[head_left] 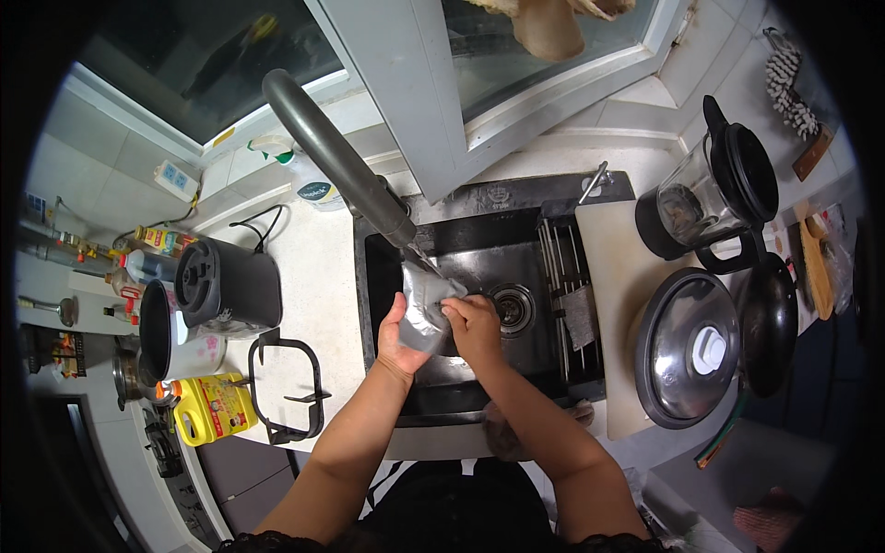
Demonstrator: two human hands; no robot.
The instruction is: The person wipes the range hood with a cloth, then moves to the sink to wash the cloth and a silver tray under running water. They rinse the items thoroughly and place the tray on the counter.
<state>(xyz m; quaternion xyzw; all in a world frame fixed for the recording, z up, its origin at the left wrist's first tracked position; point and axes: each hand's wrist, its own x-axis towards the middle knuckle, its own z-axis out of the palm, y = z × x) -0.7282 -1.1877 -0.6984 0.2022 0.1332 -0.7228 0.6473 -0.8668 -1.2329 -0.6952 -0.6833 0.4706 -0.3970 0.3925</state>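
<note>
Over the black sink (502, 249), my left hand (398, 346) supports a shiny, silvery-grey thing (422, 309) with smooth sides, its thumb along the left edge. What kind of thing it is I cannot make out; it looks like a small container or a sheet-like piece. Against its right side, the fingers of my right hand (475, 330) are curled and pressed together, partly hiding that edge. Just above hangs the mouth of the grey faucet (336, 147), with water running onto the silvery thing. The drain (513, 307) shows to the right of my right hand.
A black rack (564, 276) with a grey cloth (580, 316) spans the sink's right side. Further right are a cutting board (607, 369), a blender jug (691, 198) and a pot lid (687, 369). Leftward stand a spray bottle (313, 180), a pot stand (318, 369) and a yellow jug (217, 407).
</note>
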